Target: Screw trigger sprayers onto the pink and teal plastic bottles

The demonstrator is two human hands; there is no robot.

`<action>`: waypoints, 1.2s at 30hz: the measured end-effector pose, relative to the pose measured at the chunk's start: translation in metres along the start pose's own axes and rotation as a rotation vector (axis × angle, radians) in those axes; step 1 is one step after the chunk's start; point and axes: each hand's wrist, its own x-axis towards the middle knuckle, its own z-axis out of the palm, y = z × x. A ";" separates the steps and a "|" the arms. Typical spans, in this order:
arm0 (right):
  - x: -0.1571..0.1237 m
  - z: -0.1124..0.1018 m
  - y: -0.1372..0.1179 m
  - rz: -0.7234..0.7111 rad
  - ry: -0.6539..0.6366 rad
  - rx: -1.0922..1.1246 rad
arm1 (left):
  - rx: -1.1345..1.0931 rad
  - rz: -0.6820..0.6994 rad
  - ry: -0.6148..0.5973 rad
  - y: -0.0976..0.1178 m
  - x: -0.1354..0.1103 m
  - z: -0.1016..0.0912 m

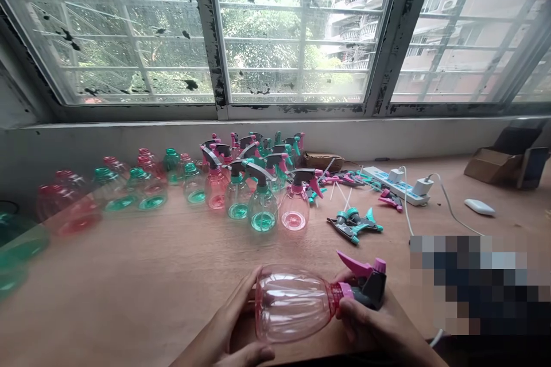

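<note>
A clear pink spray bottle (293, 304) lies sideways in both hands above the front of the table. My left hand (241, 327) is wrapped round its base end. With thumb and fingers, my right hand (365, 315) grips the pink collar at the neck, where a black and pink spray head (370, 284) sits on the bottle. Its pink trigger points up and to the left. Beyond the hands stand finished-looking spray bottles (262, 206) in green and pink, with heads on. Loose green spray heads (355, 223) lie to their right.
Pink and green bottles without spray heads (148, 189) stand at the left. Several loose pink spray heads (390, 199) and thin tubes lie near a white power strip (398, 184) with cables. A white mouse (479, 207) and an open cardboard box (493, 166) are at the right.
</note>
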 end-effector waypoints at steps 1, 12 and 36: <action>0.000 0.000 0.000 -0.002 0.002 0.001 | 0.001 0.002 -0.020 0.000 0.001 0.000; 0.000 0.002 0.000 0.013 0.017 0.023 | 0.013 -0.010 0.000 0.001 0.000 -0.002; 0.000 0.001 -0.003 0.022 -0.019 -0.080 | -0.095 0.019 0.041 0.002 -0.003 0.003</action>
